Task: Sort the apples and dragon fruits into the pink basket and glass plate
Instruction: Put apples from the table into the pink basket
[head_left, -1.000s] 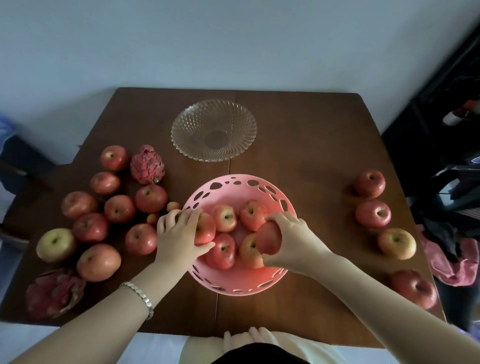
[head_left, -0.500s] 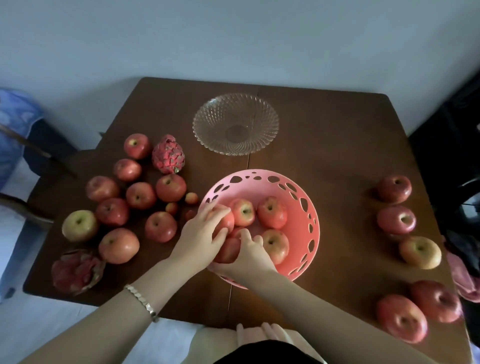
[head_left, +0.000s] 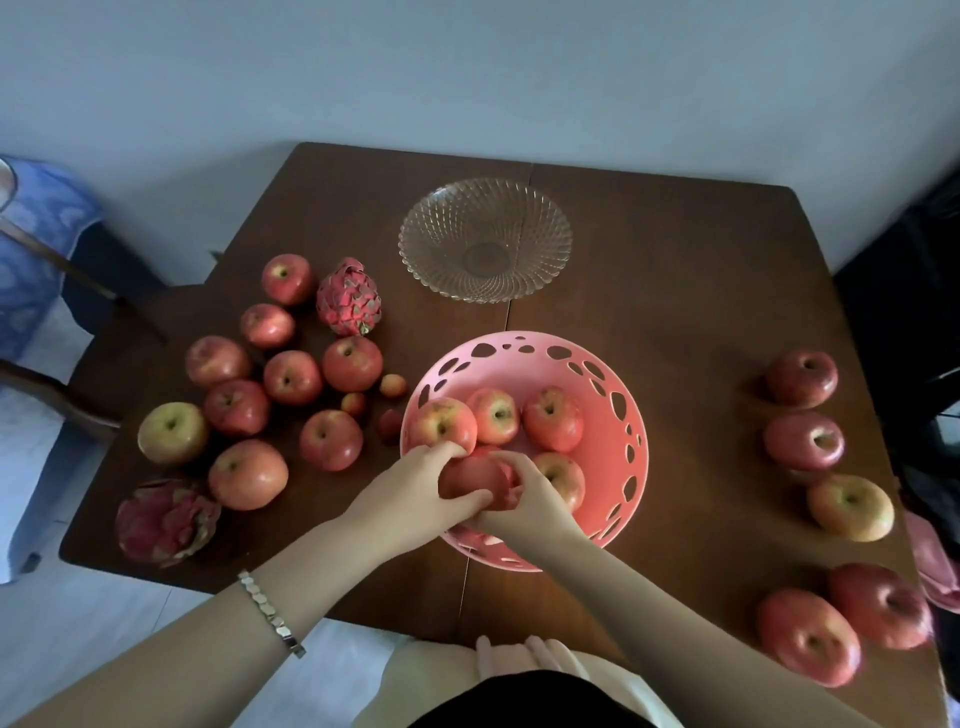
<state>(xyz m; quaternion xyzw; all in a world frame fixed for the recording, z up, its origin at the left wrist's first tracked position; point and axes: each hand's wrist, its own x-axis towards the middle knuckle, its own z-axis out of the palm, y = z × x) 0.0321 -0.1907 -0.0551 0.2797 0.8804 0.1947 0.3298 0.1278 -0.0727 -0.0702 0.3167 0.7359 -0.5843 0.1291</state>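
The pink basket (head_left: 618, 415) stands mid-table with several apples in it. Both hands meet over its near side around one red apple (head_left: 470, 475): my left hand (head_left: 410, 499) cups it from the left, my right hand (head_left: 530, 501) from the right. The empty glass plate (head_left: 485, 239) sits behind the basket. One dragon fruit (head_left: 349, 299) lies left of the plate, another dragon fruit (head_left: 166, 519) at the near left corner. Several loose apples (head_left: 291, 376) lie to the left, and several more apples (head_left: 802, 439) lie along the right side.
A few small round fruits (head_left: 392, 385) lie just left of the basket. The brown table's (head_left: 675, 291) near edge is close to my body. A blue-covered chair (head_left: 36, 234) stands at the left, dark clutter at the right.
My right hand has carried its apple across to the basket's near left, where both hands now close around one apple. My view has shifted to the left.
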